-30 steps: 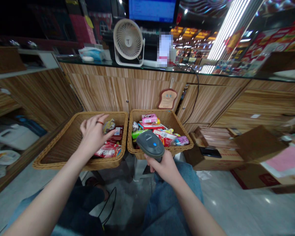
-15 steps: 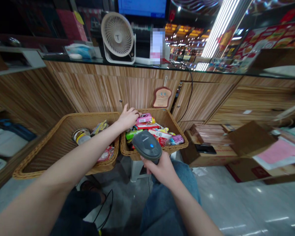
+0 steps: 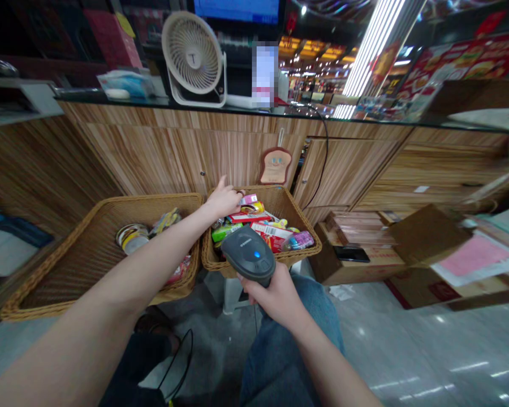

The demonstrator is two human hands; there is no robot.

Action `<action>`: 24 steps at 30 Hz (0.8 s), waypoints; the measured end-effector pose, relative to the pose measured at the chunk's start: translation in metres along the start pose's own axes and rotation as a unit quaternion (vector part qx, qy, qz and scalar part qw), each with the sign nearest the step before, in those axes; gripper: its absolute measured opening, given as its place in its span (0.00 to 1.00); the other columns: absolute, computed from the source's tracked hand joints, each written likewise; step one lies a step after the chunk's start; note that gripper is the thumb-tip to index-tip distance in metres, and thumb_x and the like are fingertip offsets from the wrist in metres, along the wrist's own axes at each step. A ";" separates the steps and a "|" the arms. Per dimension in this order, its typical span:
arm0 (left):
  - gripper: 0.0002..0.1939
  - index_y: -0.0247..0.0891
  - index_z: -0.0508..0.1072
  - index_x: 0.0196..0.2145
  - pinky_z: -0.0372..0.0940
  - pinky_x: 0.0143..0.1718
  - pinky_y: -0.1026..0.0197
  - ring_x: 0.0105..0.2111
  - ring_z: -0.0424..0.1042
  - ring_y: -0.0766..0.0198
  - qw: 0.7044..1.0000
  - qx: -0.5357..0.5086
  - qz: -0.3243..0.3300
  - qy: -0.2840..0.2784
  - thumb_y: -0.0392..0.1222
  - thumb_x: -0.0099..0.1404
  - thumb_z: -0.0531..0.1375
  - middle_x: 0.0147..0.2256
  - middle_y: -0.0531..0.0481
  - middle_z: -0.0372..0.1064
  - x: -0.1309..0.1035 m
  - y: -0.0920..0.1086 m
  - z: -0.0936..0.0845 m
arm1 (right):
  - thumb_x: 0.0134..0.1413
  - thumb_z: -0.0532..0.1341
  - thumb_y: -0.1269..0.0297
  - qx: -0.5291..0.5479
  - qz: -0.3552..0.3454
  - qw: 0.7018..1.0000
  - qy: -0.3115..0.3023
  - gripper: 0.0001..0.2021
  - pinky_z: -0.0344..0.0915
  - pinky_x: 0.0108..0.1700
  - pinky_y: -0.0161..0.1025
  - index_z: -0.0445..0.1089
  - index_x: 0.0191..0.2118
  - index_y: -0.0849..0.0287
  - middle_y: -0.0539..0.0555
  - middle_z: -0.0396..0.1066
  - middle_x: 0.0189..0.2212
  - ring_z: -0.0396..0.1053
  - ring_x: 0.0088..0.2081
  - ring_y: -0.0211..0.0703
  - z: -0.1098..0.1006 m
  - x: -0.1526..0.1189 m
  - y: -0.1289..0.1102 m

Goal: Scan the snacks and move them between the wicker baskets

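1. Right hand [image 3: 275, 291]: closed around the handle of a dark grey scanner [image 3: 248, 254], blue light showing on top; scanner overlaps the front rim of the right basket in view.
2. Left hand [image 3: 225, 200]: arm stretched across the left basket [image 3: 68, 280], fingers at a pink box [image 3: 250, 199]; whether they clamp it cannot be told.
3. Right basket [image 3: 212, 264], wicker: pink box at the back; also a green pack [image 3: 226, 232], a red box [image 3: 272, 236] with barcode, a purple-and-blue container [image 3: 300, 241] lying at the right.
4. Left basket, wicker: round-rimmed container [image 3: 133, 238], yellowish packet [image 3: 167, 220], red packet [image 3: 180, 269] partly behind the forearm.
5. Toast-shaped ornament [image 3: 275, 165]: hanging on the wood-grain front, behind the right basket.
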State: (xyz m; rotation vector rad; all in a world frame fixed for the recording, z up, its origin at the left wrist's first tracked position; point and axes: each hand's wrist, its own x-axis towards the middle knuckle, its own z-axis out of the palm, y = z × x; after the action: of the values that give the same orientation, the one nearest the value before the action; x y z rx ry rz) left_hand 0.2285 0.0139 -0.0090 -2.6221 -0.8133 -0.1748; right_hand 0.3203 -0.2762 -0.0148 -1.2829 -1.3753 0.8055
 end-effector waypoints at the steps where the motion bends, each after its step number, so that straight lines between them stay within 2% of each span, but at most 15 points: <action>1: 0.23 0.33 0.78 0.57 0.38 0.72 0.33 0.53 0.77 0.44 1.000 0.007 -0.011 -0.001 0.46 0.69 0.59 0.46 0.35 0.83 -0.001 0.000 -0.001 | 0.56 0.66 0.59 -0.001 -0.001 1.000 -0.001 0.09 0.72 0.31 0.35 0.72 0.28 0.55 0.48 0.70 0.16 0.77 0.28 0.48 0.000 0.000 0.000; 5: 0.20 0.34 0.80 0.54 0.44 0.69 0.35 0.55 0.75 0.42 0.997 0.006 -0.070 -0.014 0.43 0.68 0.60 0.49 0.34 0.82 -0.001 0.002 -0.003 | 0.57 0.65 0.59 -0.001 -0.002 1.000 -0.008 0.10 0.72 0.32 0.36 0.70 0.27 0.55 0.48 0.69 0.16 0.76 0.28 0.48 0.000 0.000 0.001; 9: 0.17 0.32 0.81 0.50 0.52 0.65 0.36 0.52 0.76 0.41 0.994 -0.005 -0.103 -0.028 0.41 0.66 0.62 0.46 0.32 0.82 0.000 0.001 0.000 | 0.56 0.65 0.59 0.004 -0.001 1.000 -0.003 0.09 0.72 0.31 0.36 0.70 0.27 0.54 0.48 0.70 0.16 0.76 0.27 0.47 0.000 0.000 0.001; 12: 0.15 0.34 0.82 0.48 0.53 0.64 0.35 0.51 0.77 0.41 0.992 -0.020 -0.122 -0.027 0.43 0.69 0.61 0.44 0.34 0.83 -0.001 -0.001 -0.003 | 0.56 0.65 0.60 0.005 0.004 1.000 -0.003 0.09 0.72 0.30 0.36 0.71 0.27 0.54 0.48 0.69 0.16 0.75 0.26 0.47 0.000 0.000 0.002; 15: 0.16 0.35 0.81 0.51 0.51 0.66 0.35 0.53 0.76 0.42 0.991 -0.034 -0.129 -0.007 0.43 0.72 0.60 0.49 0.35 0.81 -0.010 -0.001 -0.015 | 0.56 0.65 0.59 0.004 0.004 1.000 -0.004 0.09 0.72 0.31 0.36 0.71 0.27 0.55 0.48 0.70 0.16 0.76 0.26 0.47 0.000 0.000 0.003; 19: 0.16 0.38 0.81 0.53 0.49 0.68 0.35 0.54 0.76 0.44 0.985 -0.072 -0.141 0.064 0.44 0.74 0.58 0.50 0.38 0.80 -0.038 0.003 -0.038 | 0.57 0.65 0.58 -0.003 0.001 1.000 -0.010 0.10 0.71 0.29 0.36 0.71 0.27 0.54 0.48 0.69 0.15 0.75 0.25 0.47 0.002 0.001 0.004; 24: 0.16 0.42 0.79 0.56 0.52 0.67 0.37 0.53 0.78 0.47 0.968 -0.122 -0.167 0.143 0.43 0.75 0.59 0.50 0.41 0.81 -0.100 0.005 -0.061 | 0.60 0.63 0.56 -0.032 -0.004 0.999 -0.019 0.11 0.69 0.27 0.35 0.71 0.29 0.55 0.47 0.69 0.14 0.72 0.21 0.44 0.002 0.001 0.004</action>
State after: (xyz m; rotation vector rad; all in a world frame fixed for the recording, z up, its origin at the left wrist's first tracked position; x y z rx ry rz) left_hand 0.1489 -0.0656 0.0225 -2.5690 -1.1842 -0.7716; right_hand 0.3199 -0.2745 -0.0192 -1.3166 -1.4470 0.7886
